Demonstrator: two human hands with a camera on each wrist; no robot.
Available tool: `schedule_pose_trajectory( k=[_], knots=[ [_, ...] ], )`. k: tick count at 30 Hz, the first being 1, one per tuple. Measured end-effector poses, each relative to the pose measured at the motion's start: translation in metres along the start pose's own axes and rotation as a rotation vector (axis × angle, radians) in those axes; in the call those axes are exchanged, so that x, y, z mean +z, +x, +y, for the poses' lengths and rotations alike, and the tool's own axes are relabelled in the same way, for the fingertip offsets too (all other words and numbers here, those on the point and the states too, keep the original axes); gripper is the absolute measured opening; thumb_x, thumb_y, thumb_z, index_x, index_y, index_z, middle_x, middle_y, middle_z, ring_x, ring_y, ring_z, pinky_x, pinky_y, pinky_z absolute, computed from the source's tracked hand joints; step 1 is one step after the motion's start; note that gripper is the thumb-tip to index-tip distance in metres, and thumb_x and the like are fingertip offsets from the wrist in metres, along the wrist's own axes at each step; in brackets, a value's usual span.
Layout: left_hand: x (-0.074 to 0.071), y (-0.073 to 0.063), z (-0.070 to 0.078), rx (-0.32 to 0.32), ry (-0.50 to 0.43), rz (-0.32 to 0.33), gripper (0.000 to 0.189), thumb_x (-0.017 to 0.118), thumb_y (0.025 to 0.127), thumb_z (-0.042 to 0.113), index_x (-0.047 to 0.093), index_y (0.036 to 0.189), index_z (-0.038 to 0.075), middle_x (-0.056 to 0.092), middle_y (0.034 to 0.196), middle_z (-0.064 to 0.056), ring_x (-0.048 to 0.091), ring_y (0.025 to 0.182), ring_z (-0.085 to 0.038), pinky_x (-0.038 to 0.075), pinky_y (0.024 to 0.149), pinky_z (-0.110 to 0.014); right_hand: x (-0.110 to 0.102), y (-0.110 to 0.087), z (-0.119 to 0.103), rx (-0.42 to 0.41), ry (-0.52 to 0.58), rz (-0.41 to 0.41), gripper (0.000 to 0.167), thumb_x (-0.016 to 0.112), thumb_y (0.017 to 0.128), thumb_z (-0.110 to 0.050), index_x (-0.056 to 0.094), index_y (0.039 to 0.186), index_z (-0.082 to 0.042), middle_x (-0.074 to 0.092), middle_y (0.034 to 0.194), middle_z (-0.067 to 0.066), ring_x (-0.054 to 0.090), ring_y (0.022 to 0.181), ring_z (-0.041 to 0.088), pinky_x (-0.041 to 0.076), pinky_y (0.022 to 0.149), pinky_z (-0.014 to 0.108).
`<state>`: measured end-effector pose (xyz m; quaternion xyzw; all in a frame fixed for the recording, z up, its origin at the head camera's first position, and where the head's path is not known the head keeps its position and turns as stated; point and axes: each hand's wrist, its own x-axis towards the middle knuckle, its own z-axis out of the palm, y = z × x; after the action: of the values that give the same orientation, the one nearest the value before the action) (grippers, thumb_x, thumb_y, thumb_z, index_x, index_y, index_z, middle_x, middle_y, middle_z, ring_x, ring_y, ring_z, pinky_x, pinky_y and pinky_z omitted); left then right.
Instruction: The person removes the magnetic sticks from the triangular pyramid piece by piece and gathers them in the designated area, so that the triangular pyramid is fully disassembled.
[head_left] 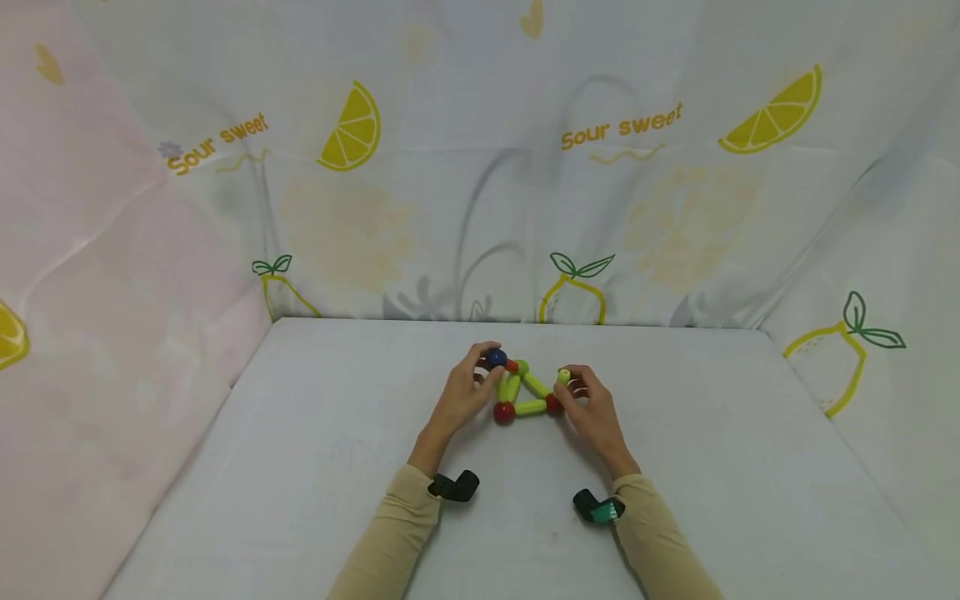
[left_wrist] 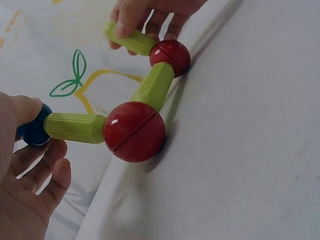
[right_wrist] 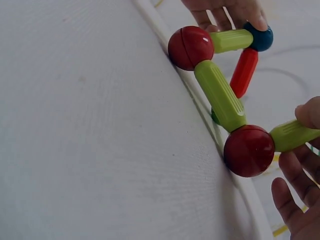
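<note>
My left hand [head_left: 461,396] pinches a blue ball [left_wrist: 36,127] between thumb and fingers, above the table. From that ball a yellow-green rod [left_wrist: 75,127] runs down to a red ball [left_wrist: 134,132] resting on the table. A red rod [right_wrist: 244,73] slopes from the blue ball toward a green ball [head_left: 522,367] at the back. Another yellow-green rod [right_wrist: 220,95] joins the first red ball to a second red ball [right_wrist: 249,151]. My right hand [head_left: 592,408] pinches an upright yellow-green rod [right_wrist: 292,135] whose lower end meets this second ball. More yellow-green rods [head_left: 536,384] link the base balls into a triangle.
The build stands on a white-covered table [head_left: 315,467], toward its back edge. Behind and at the sides hangs a white cloth [head_left: 465,208] printed with lemons. Each wrist wears a small black camera [head_left: 454,487].
</note>
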<state>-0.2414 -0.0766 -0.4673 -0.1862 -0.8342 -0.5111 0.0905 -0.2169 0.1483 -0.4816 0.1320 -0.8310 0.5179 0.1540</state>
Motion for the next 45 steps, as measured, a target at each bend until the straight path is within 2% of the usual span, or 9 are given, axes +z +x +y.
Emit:
schedule_pose_trajectory(
  k=[6, 12, 20, 25, 31, 37, 40, 45],
  knots=[
    [-0.005, -0.002, -0.006, -0.014, 0.012, 0.008, 0.038, 0.058, 0.094, 0.017, 0.048, 0.131, 0.011, 0.063, 0.114, -0.008, 0.059, 0.101, -0.018, 0.05, 0.077, -0.024, -0.003, 0.001, 0.004, 0.037, 0.016, 0.007, 0.029, 0.06, 0.091, -0.007, 0.053, 0.119, -0.002, 0.061, 0.102, 0.014, 0.057, 0.089, 0.02, 0.049, 0.076, 0.022],
    [-0.011, -0.005, -0.011, -0.022, 0.027, 0.021, 0.037, 0.06, 0.093, 0.016, 0.049, 0.128, 0.011, 0.063, 0.11, -0.008, 0.059, 0.1, -0.018, 0.051, 0.076, -0.023, -0.01, 0.001, 0.004, 0.125, -0.025, -0.01, 0.031, 0.055, 0.093, -0.008, 0.049, 0.124, -0.008, 0.058, 0.113, 0.012, 0.055, 0.096, 0.02, 0.045, 0.081, 0.022],
    [-0.014, -0.009, -0.018, -0.039, 0.037, 0.014, 0.033, 0.059, 0.093, 0.016, 0.053, 0.125, 0.013, 0.063, 0.107, -0.005, 0.058, 0.098, -0.017, 0.047, 0.074, -0.023, -0.019, 0.001, 0.013, 0.14, -0.051, -0.006, 0.028, 0.053, 0.093, -0.006, 0.051, 0.121, -0.006, 0.06, 0.112, 0.012, 0.056, 0.097, 0.022, 0.045, 0.082, 0.024],
    [-0.017, -0.011, -0.022, -0.041, 0.065, -0.024, 0.031, 0.06, 0.093, 0.017, 0.055, 0.123, 0.014, 0.064, 0.106, -0.005, 0.057, 0.094, -0.015, 0.045, 0.072, -0.023, -0.027, 0.001, 0.016, 0.163, -0.071, -0.012, 0.024, 0.055, 0.093, -0.01, 0.053, 0.117, -0.006, 0.06, 0.108, 0.011, 0.054, 0.095, 0.019, 0.044, 0.079, 0.018],
    [-0.02, -0.013, -0.024, -0.072, 0.084, -0.086, 0.032, 0.06, 0.093, 0.019, 0.056, 0.124, 0.014, 0.064, 0.111, -0.006, 0.054, 0.089, -0.013, 0.044, 0.072, -0.021, -0.04, 0.001, 0.02, 0.152, -0.077, -0.051, 0.023, 0.057, 0.094, -0.015, 0.056, 0.115, -0.004, 0.061, 0.106, 0.014, 0.054, 0.094, 0.016, 0.044, 0.078, 0.018],
    [-0.022, -0.013, -0.028, -0.077, 0.118, -0.128, 0.033, 0.061, 0.092, 0.02, 0.057, 0.125, 0.014, 0.064, 0.106, -0.007, 0.054, 0.085, -0.013, 0.043, 0.069, -0.021, -0.052, 0.002, 0.025, 0.187, -0.095, -0.132, 0.025, 0.057, 0.095, -0.02, 0.057, 0.115, -0.005, 0.061, 0.112, 0.013, 0.053, 0.098, 0.014, 0.045, 0.081, 0.02],
    [-0.023, -0.014, -0.029, -0.085, 0.136, -0.155, 0.034, 0.062, 0.092, 0.02, 0.057, 0.125, 0.013, 0.064, 0.105, -0.007, 0.054, 0.084, -0.013, 0.043, 0.07, -0.022, -0.056, 0.002, 0.028, 0.213, -0.117, -0.175, 0.025, 0.056, 0.095, -0.023, 0.058, 0.114, -0.006, 0.061, 0.114, 0.012, 0.052, 0.101, 0.018, 0.046, 0.085, 0.026],
    [-0.026, -0.015, -0.029, -0.092, 0.144, -0.177, 0.034, 0.062, 0.092, 0.021, 0.058, 0.125, 0.014, 0.063, 0.103, -0.006, 0.054, 0.086, -0.014, 0.044, 0.073, -0.024, -0.06, 0.002, 0.031, 0.221, -0.152, -0.214, 0.024, 0.057, 0.095, -0.024, 0.061, 0.111, -0.006, 0.062, 0.11, 0.013, 0.054, 0.1, 0.021, 0.046, 0.086, 0.028]
  ],
)
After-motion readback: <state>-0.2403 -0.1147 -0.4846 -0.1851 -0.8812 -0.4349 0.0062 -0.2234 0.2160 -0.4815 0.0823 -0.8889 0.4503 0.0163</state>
